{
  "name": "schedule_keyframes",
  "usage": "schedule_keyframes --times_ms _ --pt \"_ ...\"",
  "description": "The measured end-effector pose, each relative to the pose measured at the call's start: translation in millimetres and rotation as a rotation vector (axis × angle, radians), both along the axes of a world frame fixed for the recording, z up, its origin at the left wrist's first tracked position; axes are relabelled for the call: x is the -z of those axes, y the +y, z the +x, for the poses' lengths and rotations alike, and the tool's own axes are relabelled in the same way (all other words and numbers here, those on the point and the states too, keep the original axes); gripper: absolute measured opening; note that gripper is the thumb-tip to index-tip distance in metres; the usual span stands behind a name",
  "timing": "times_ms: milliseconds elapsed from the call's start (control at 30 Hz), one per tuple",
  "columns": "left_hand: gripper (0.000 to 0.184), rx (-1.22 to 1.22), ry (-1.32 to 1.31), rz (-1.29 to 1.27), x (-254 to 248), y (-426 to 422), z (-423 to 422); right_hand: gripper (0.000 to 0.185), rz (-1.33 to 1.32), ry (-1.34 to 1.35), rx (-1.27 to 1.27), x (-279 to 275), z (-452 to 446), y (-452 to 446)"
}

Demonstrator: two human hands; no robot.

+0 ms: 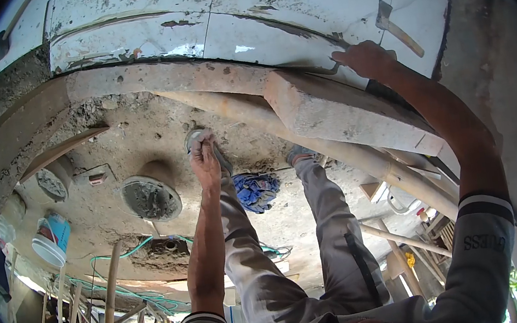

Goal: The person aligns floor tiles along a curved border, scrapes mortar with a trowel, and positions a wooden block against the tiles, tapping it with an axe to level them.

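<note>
My right hand (370, 60) is closed at the edge of the white tiled surface (269, 37). From its fingers a thin bent metal shank, like that of a trowel (330, 71), reaches toward the gap along the tile edge; its blade is hard to make out. Just beyond this hand lies a hatchet-like hammer (398, 28) with a wooden handle. My left hand (205, 157) hangs above the floor near my foot, its fingers curled together. Whether anything is in them cannot be seen. Below the tiles runs a concrete edge (164, 77).
A bucket of grey mortar (152, 198) stands on the left, with another bucket (53, 183) behind it. A blue cloth (256, 191) lies between my feet. A long pole (333, 142) slants under the ledge. Another trowel (2, 44) rests at far left.
</note>
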State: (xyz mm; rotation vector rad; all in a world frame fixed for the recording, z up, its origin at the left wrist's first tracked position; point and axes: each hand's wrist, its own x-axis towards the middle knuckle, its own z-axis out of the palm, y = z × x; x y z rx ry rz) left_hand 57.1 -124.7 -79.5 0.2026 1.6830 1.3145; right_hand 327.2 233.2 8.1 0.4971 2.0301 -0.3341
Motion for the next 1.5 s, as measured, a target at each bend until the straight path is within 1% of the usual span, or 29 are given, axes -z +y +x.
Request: schedule_keyframes --times_ms 67,133,200,233,300,333,400,433,467,500,533,600,667,700,733,800,867,933,1000,1033,1133,1167,1200,1233,1300,1333,1400,1433,1500 --pt "0.028 0.074 0.112 0.146 -8.4 38.3 -9.6 0.028 0.015 0.033 0.032 1.1 29.5 -5.6" --pt "0.025 0.147 0.184 0.124 -19.4 84.6 -14.0 0.028 0.022 0.057 0.065 4.1 62.4 -12.2" --pt "0.03 0.395 0.415 -0.047 -38.0 136.5 -17.3 0.028 0.044 0.076 0.048 6.7 95.5 -14.0" --pt "0.03 0.406 0.411 -0.042 -29.0 154.4 -16.3 0.028 0.047 0.071 0.06 3.1 111.5 -12.3" --pt "0.046 0.696 0.85 0.081 -8.2 183.6 -18.3 0.031 0.026 -0.044 0.066 -5.7 136.6 -9.7" --pt "0.046 0.693 0.849 0.08 -1.5 189.4 -17.5 0.031 0.026 -0.045 0.062 -5.5 144.9 -11.0" --pt "0.056 0.922 1.008 -0.043 10.0 199.4 -13.9 0.027 0.105 -0.017 0.031 -7.7 162.3 -31.2" --pt "0.063 1.016 0.909 -0.142 8.5 202.8 -13.0 0.027 0.094 -0.019 0.033 -16.2 156.4 -36.1" --pt "0.063 1.021 0.906 -0.148 9.5 203.3 -10.9 0.023 0.101 -0.03 0.063 -21.2 148.6 -38.6" --pt "0.066 1.027 1.008 -0.138 13.8 199.8 -8.8 0.019 0.103 -0.045 0.096 -24.5 140.6 -41.3" --pt "0.068 1.041 1.103 -0.125 19.2 191.1 -6.1 0.019 0.085 -0.056 0.105 -21.8 140.3 -43.2" --pt "0.072 1.07 1.136 -0.127 33.3 185.1 -6.1 0.022 -0.008 0.027 0.098 -9.3 134.5 -22.7" --pt "0.074 1.145 1.186 -0.217 29.6 185.6 -1.3 0.023 -0.02 -0.054 0.073 -33.1 103.0 -21.1" --pt "0.074 1.141 1.197 -0.192 26.8 186.6 -1.9 0.025 -0.043 -0.129 0.052 -45.0 96.5 -23.0" --pt "0.074 1.148 1.191 -0.195 26.0 184.4 -1.9 0.025 -0.051 -0.131 0.054 -45.4 103.9 -26.6" --pt "0.075 1.142 1.152 -0.214 30.5 185.7 -6.4 0.019 -0.046 -0.109 0.146 -31.7 114.5 -25.8" --pt "0.075 1.146 1.153 -0.242 31.7 185.1 -2.5 0.016 -0.05 -0.063 0.124 -23.0 120.5 -24.1" --pt "0.075 1.142 1.162 -0.257 31.6 184.8 -3.3 0.014 -0.038 -0.016 0.104 -26.4 122.2 -25.4" --pt "0.075 1.158 1.172 -0.244 30.8 186.6 -4.7 0.007 -0.03 -0.08 0.106 -37.7 124.8 -26.6" --pt "0.075 1.144 1.182 -0.239 31.5 196.0 -4.5 0.007 -0.016 -0.076 0.1 -36.3 134.1 -14.9" --pt "0.075 1.164 1.176 -0.272 29.9 189.0 -0.5 0.005 -0.044 -0.1 0.038 -22.6 167.6 -20.2" --pt "0.075 1.167 1.179 -0.289 29.9 192.8 -0.9 0.006 -0.004 -0.112 0.104 -9.4 166.2 -24.1" --pt "0.075 1.177 1.171 -0.314 26.8 190.5 -0.6 0.007 0.023 -0.129 0.168 -6.5 162.7 -28.7" --pt "0.076 1.197 1.16 -0.342 25.2 192.0 0.0 0.007 0.011 -0.133 0.169 -12.6 167.5 -31.7" --pt "0.076 1.198 1.176 -0.322 28.2 196.2 -0.5 0.009 -0.042 -0.087 0.117 -19.3 179.9 -23.4" --pt "0.076 1.209 1.185 -0.32 28.3 190.5 -1.4 0.009 -0.053 -0.085 0.119 -6.5 188.4 -23.8" --pt "0.076 1.235 1.167 -0.348 25.8 187.1 1.6 0.007 -0.037 0.067 0.158 22.9 204.9 -26.1" --pt "0.076 1.228 1.163 -0.376 25.7 192.6 -0.2 0.007 -0.021 0.077 0.154 28.3 200.1 -25.5" --pt "0.076 1.207 1.169 -0.354 28.0 194.8 -3.6 0.009 0.074 -0.145 0.181 33.8 190.0 -37.9"
